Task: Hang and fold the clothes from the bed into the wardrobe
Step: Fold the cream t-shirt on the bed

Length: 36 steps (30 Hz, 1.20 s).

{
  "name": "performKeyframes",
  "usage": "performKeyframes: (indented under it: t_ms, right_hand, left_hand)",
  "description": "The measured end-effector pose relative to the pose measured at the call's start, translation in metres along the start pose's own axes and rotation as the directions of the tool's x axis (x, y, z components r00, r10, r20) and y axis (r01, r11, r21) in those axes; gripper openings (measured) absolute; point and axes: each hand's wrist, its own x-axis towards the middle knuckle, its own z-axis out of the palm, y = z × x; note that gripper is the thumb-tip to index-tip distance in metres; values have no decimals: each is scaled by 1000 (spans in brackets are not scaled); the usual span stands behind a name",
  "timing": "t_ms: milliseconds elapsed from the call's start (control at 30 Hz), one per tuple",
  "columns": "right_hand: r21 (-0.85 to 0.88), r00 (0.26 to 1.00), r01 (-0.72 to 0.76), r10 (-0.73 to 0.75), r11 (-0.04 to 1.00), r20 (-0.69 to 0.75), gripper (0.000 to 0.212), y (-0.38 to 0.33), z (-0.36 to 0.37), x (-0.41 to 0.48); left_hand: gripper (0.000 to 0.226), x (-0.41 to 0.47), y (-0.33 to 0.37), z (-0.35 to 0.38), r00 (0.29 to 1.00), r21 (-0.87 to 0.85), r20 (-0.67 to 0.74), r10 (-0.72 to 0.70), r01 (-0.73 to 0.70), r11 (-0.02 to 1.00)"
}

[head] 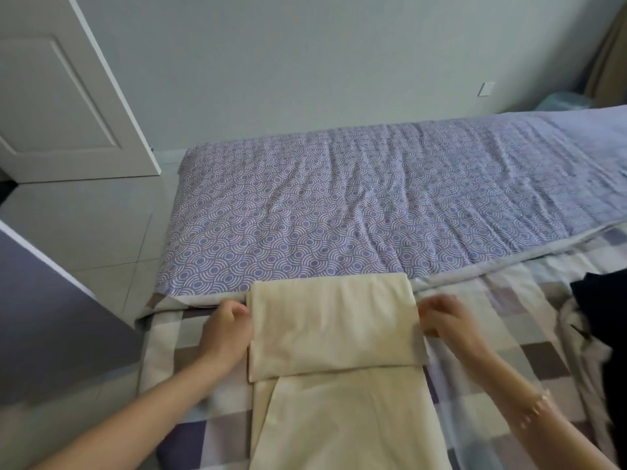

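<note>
On the checked cover (492, 368) we count one cream garment (336, 320), far end folded back | one dark garment (600, 300) to its right | left hand (227, 330) pinches the fold's left edge | right hand (444, 320), blurred, curls at its right edge; we cannot tell if it grips.

A home bedroom: a bed (356, 205) with a purple patterned sheet stands against a plain wall (305, 56), beside a white panelled door (61, 96) and tiled floor (101, 225).

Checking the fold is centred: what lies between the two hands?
Head view: the folded-over end of the cream garment lies between the left hand and right hand, one at each side edge.
</note>
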Motion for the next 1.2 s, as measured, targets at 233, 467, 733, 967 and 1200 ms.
performKeyframes:
  t_ms: [233, 467, 733, 967, 1200]
  right_hand:
    - [-398, 987, -52, -13, 916, -158, 38, -20, 50, 15]
    - [-461, 968, -34, -85, 887, -235, 37, 2, 56, 24]
    - [172, 941, -266, 217, 948, 261, 26, -29, 24, 24]
    - [180, 995, -45, 28, 983, 95, 20, -68, 8, 48]
    - [180, 974, 151, -177, 972, 140, 34, -64, -15, -18]
  left_hand:
    - [46, 5, 31, 44, 946, 111, -227, -230, 260, 959]
    - [34, 6, 2, 55, 894, 335, -378, 238, -108, 936]
    - [32, 26, 9, 20, 989, -326, 87, -119, 141, 935]
    - [16, 51, 73, -26, 994, -427, 69, 82, -45, 903]
    - [28, -14, 46, -66, 886, -251, 312, 343, -271, 929]
